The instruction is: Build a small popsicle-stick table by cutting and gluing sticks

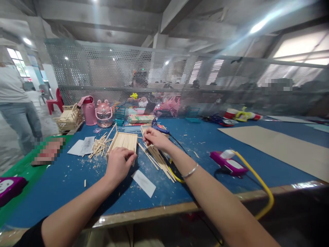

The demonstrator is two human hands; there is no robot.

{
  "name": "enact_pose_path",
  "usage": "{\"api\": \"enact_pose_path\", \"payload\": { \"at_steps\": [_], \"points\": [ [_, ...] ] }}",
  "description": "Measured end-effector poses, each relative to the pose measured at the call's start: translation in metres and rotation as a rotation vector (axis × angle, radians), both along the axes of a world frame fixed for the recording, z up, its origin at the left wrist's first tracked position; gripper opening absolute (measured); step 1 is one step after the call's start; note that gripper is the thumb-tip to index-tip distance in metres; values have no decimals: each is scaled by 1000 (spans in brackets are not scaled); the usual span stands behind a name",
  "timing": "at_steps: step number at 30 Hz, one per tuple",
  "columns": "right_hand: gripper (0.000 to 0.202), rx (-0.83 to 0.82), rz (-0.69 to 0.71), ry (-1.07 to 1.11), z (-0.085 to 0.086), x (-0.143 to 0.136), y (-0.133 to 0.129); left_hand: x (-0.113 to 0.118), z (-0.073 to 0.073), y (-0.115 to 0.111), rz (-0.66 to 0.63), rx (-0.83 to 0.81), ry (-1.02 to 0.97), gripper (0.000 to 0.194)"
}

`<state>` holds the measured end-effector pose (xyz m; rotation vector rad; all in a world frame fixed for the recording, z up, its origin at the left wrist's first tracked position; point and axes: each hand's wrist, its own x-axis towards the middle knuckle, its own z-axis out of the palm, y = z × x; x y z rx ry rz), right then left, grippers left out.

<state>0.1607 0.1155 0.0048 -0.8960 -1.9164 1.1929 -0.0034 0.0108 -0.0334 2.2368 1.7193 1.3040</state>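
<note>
My left hand (119, 163) is closed on the near edge of a small model built of thin wooden sticks (125, 140), which has a flat slatted base and an upright stick at its far left corner. My right hand (156, 139) hovers to the right, over a bundle of long wooden sticks (161, 159), fingers pinched together; whatever they hold is too small to tell. Just behind it lies a blue glue gun (160, 127), partly hidden. Short cut sticks (99, 145) are heaped left of the model.
A white paper slip (144, 183) lies near the front edge. Purple devices (228, 163) sit right and far left, the right one with a yellow cable. Pink bottles (89, 111) and a finished-looking stick model (69, 118) stand at the back left. Cardboard (277, 145) covers the right.
</note>
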Motion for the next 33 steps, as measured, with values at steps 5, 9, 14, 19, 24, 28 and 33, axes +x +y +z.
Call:
{"api": "enact_pose_path", "payload": {
  "at_steps": [5, 9, 14, 19, 24, 28, 33],
  "points": [
    [20, 201, -233, -22, -1, -21, 34, -2, 2, -2, -21, -4, 31, 16],
    [24, 211, -275, -26, -15, -32, 50, -2, 3, -3, -21, -15, 61, 17],
    [29, 205, -285, -34, -31, -33, 56, 1, 4, -4, -4, -36, 78, 19],
    [29, 196, -280, -46, -35, -33, 58, 2, 5, -5, 8, -51, 99, 22],
    [25, 192, -294, -60, -35, -35, 58, 1, 6, -5, -6, -64, 119, 22],
    [23, 194, -313, -63, -35, -36, 57, 1, 5, -5, 0, -60, 137, 23],
    [19, 218, -322, -69, -35, -37, 57, 2, 5, -5, 3, -47, 139, 22]
  ]
}}
